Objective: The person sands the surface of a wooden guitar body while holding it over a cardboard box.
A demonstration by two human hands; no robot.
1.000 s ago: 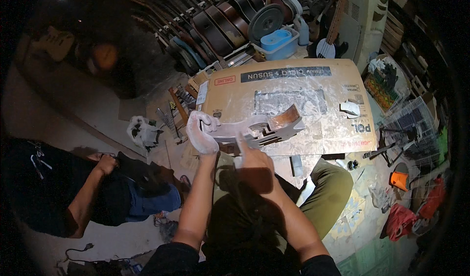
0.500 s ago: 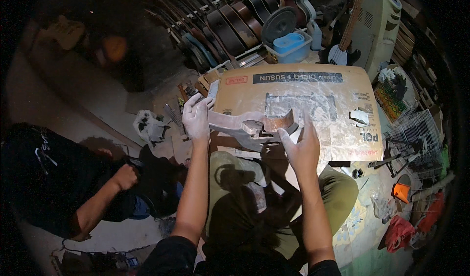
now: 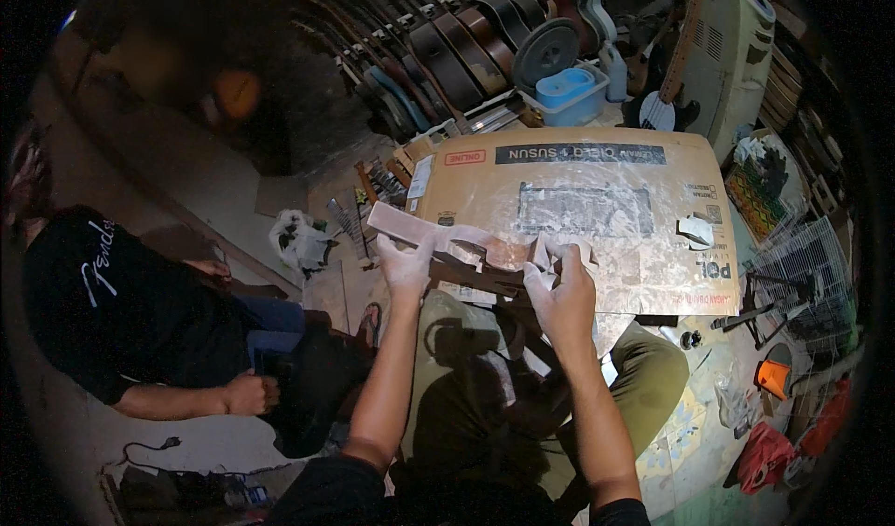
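A long, dust-coated curved wooden piece [image 3: 449, 238] is held up in front of me, its flat squared end tilted to the upper left. My left hand [image 3: 405, 267] is closed round it from below, near that end, with pale dust on the fingers. Its wavy right end is gripped by my right hand [image 3: 563, 293], thumb on the near side. The right fingertips are partly hidden, and I cannot tell whether they also hold something small. Beneath the piece lies a dusty flattened cardboard sheet [image 3: 597, 167], reaching toward my knees.
At the left sits another person [image 3: 130, 311] in a black shirt. Several guitars [image 3: 447, 55] stand racked at the back, beside a tub [image 3: 583, 108] with a blue container. A white scrap [image 3: 695, 232] lies on the cardboard. A wire rack [image 3: 811, 265] stands at the right.
The wooden piece has turned, its left end now rising above my left hand. My left hand has shifted right and down along it; my right hand's fingers have curled in. The view has shifted slightly.
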